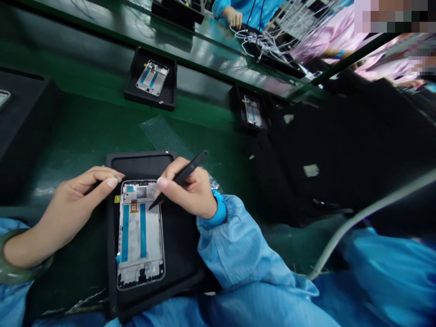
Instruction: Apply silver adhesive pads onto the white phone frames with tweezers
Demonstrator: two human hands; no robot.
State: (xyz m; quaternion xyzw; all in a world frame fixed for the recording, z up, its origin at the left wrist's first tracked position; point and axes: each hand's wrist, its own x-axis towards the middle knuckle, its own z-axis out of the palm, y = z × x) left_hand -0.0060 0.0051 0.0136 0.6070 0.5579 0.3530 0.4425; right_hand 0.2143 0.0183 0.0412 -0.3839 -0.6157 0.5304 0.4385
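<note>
Phone frame [140,235] lies face up in a black tray [143,164] at the worktop's [207,116] near edge. Right hand [194,195] grips black tweezers [190,168], tips over the frame. Left hand [73,204] pinches at its top corner; whether it holds anything, cannot tell. Another frame [152,78] sits in its own tray [150,102] farther along.

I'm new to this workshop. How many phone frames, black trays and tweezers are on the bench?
Phone frames: 4 (the leftmost is cut off by the picture's edge)
Black trays: 4
Black tweezers: 1, held in the right hand
Total: 9
</note>
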